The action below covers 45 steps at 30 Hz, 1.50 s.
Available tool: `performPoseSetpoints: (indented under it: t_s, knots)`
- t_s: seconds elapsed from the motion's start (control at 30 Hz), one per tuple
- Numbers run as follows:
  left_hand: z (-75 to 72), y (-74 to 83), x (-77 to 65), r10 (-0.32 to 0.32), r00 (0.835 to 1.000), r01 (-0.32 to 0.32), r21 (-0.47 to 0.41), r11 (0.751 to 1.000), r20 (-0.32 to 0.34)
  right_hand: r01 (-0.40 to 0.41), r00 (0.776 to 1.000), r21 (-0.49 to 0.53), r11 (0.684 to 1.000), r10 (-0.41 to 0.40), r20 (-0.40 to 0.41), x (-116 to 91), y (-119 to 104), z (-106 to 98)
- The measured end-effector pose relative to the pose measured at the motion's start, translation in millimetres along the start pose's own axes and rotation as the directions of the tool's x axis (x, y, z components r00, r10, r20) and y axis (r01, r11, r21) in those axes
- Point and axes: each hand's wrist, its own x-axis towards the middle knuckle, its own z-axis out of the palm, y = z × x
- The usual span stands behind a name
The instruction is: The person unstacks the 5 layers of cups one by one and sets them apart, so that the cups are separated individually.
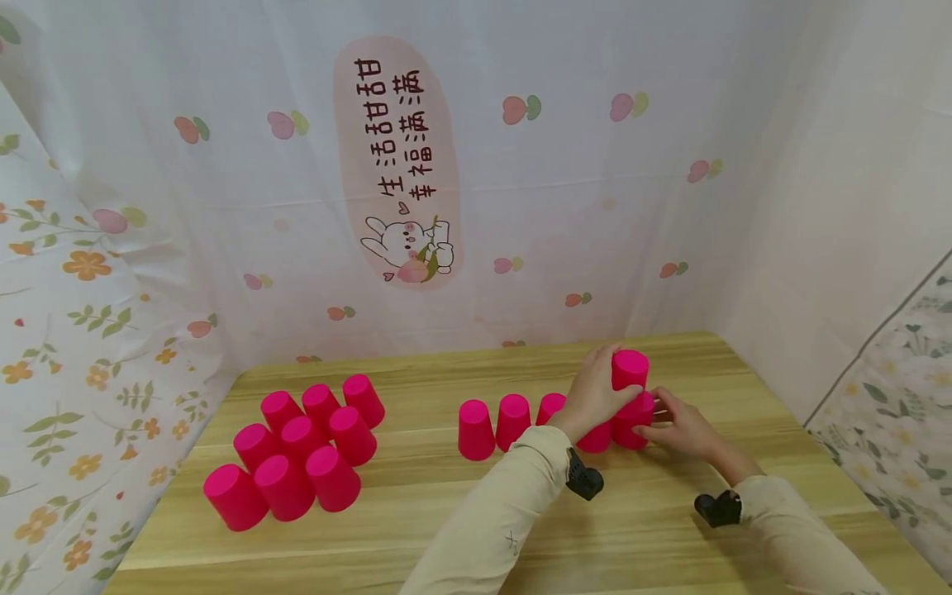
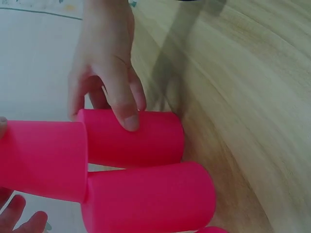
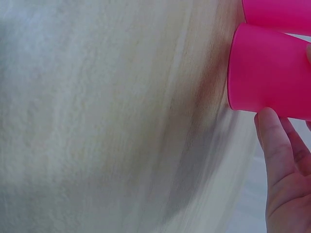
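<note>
Left hand (image 1: 597,392) grips upper cup (image 1: 630,368) atop lower row (image 1: 513,420), toward worktop's (image 1: 405,496) right edge; right hand (image 1: 683,427) pinches end cup (image 1: 626,433). Second level seems only begun; nine cups (image 1: 301,440) near left edge stand unstacked.

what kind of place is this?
Probably a makeshift recording booth: printed cloth walls in a wood-grain table, pink cups stand on it, and black devices sit at both wrists.

Dark Chinese characters (image 1: 414,124) reading 生活甜甜 and 幸福满满 stand on a pink oval (image 1: 398,157) on the white curtain (image 1: 580,190).
</note>
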Motion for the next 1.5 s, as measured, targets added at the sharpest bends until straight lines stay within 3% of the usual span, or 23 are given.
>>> performPoseSetpoints:
  t_s: [0.3,0.53,0.9,1.17,1.33,1.5]
  knots:
    - [2.2,-6.4,-2.8,-0.024,1.0,0.026,-0.103,0.994,0.02,0.002,1.0,-0.009,1.0,-0.002,0.001,0.8,-3.6,-1.1]
    - [3.1,-8.8,-3.4,-0.022,1.0,0.023,-0.119,0.993,0.01,0.006,1.0,0.001,1.0,-0.006,0.003,0.0,-20.9,-1.1]
    - [-5.3,-18.9,-4.2,-0.043,0.999,0.038,-0.194,0.98,-0.021,-0.024,0.999,-0.024,0.999,0.025,0.03,7.5,3.0,2.7]
    - [-40.6,-34.6,-5.5,-0.029,0.999,0.019,-0.243,0.97,-0.037,-0.019,1.0,-0.036,0.999,0.019,0.012,3.8,0.7,0.8]
    - [-72.5,-56.1,-6.7,-0.009,0.991,-0.017,-0.193,0.981,-0.136,-0.034,0.999,-0.042,0.999,0.034,-0.001,1.7,0.0,-1.2]
    - [-111.9,-83.4,-10.2,-0.069,0.966,0.015,-0.215,0.977,-0.248,-0.037,0.999,-0.025,0.999,0.038,0.012,1.4,0.7,-2.5]
